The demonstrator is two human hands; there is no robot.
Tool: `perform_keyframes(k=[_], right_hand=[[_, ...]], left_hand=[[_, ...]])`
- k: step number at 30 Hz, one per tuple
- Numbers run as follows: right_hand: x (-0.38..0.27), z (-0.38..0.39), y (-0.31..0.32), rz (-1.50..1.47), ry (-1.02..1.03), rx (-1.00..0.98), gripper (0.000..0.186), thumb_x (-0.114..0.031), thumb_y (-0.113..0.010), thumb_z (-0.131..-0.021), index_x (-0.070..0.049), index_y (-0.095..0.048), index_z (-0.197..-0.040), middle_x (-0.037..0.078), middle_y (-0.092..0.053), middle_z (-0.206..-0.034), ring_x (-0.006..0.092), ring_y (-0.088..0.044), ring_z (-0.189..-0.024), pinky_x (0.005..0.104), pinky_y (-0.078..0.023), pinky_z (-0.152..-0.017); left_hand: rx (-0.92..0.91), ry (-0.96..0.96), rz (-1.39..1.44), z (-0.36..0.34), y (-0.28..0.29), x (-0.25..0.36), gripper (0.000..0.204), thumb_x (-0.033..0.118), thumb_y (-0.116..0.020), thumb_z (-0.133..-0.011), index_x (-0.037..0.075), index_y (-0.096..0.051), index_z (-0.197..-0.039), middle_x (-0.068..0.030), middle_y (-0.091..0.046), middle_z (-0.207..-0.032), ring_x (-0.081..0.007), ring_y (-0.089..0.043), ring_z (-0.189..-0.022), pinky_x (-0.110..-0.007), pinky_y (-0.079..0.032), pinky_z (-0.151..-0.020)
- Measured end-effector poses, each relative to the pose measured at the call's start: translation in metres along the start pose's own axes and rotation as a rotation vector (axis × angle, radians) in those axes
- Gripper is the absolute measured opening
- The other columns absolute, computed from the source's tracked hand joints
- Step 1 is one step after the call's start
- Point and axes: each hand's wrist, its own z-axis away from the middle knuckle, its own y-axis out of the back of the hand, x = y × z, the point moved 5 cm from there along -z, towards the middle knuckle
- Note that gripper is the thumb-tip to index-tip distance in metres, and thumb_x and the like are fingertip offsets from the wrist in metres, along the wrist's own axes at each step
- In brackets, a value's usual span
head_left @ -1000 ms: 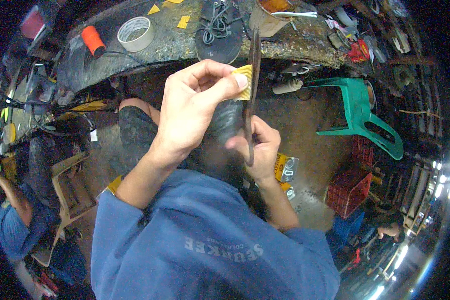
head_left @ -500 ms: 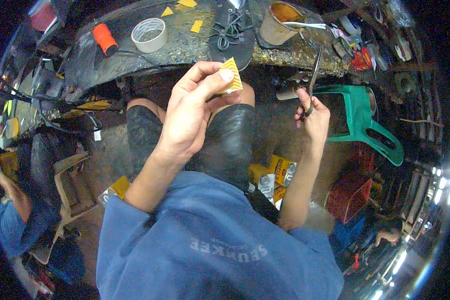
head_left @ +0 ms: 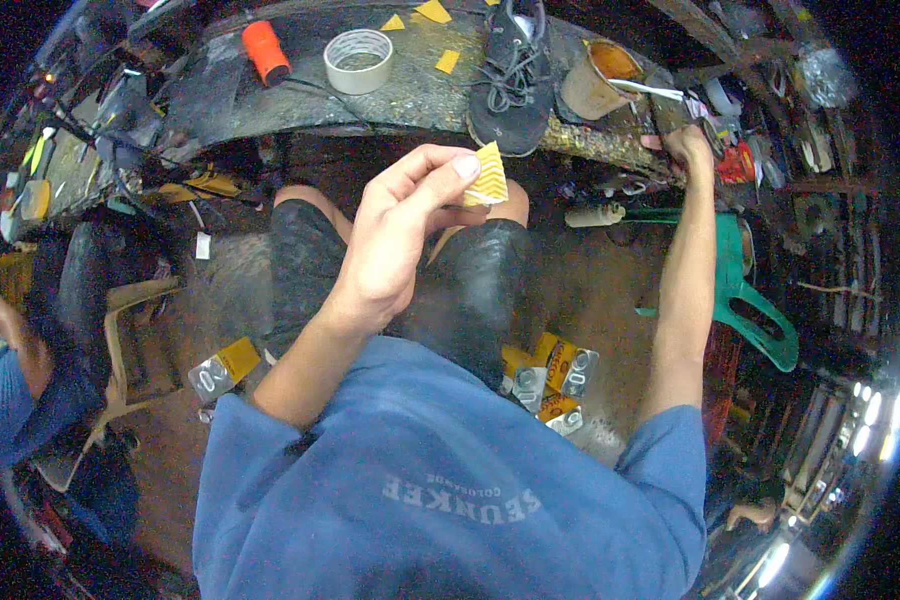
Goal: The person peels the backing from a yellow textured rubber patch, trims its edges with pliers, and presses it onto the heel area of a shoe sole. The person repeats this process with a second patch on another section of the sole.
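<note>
My left hand [head_left: 395, 230] is raised over my lap, thumb and fingers pinching a small yellow piece with wavy stripes [head_left: 489, 178]. Over the right end of the bench [head_left: 410, 110], my right hand [head_left: 688, 150] reaches in among tools; its fingers are mostly hidden, and I cannot make out scissors in it. Just beyond the yellow piece, a black lace-up shoe [head_left: 511, 90] stands on the bench, toe toward me. Left of the shoe lie yellow scraps [head_left: 447, 62].
On the bench are a tape roll [head_left: 358, 62], an orange cylinder [head_left: 266, 53] and a brown-stained tub [head_left: 597, 82] with a white-handled tool. A green plastic stool [head_left: 755, 310] stands at right. Yellow packets [head_left: 560, 365] lie on the floor. Another person's arm [head_left: 15, 335] shows at far left.
My right hand has moved from beside the stool, where it held scissors, forward and right to the bench. The scissors no longer show clearly. My left hand keeps its pinch on the yellow piece.
</note>
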Motion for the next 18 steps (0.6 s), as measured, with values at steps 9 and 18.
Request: perform_keyframes(k=[9, 18], right_hand=[[-0.06, 0.133, 0.09, -0.246, 0.255, 0.293, 0.039, -0.03, -0.086, -0.082, -0.005, -0.074, -0.109, 0.016, -0.076, -0.106, 0.0241, -0.072, -0.1, 0.039, -0.054, -0.092], [-0.203, 0.341, 0.044, -1.285, 0.571, -0.273, 0.029, -0.015, -0.075, -0.093, -0.006, -0.07, -0.119, 0.005, -0.072, -0.1, 0.0145, -0.068, -0.091, 0.0298, -0.054, -0.081]], left_hand=[[-0.018, -0.018, -0.22, 0.01, 0.005, 0.0, 0.029, 0.01, -0.074, -0.094, 0.001, -0.066, -0.121, -0.0037, -0.07, -0.108, -0.0095, -0.065, -0.096, -0.026, -0.053, -0.088], [-0.268, 0.006, -0.752, -0.001, -0.001, -0.002, 0.041, 0.006, -0.075, -0.091, 0.001, -0.057, -0.128, -0.0066, -0.07, -0.094, -0.0128, -0.068, -0.085, -0.029, -0.057, -0.078]])
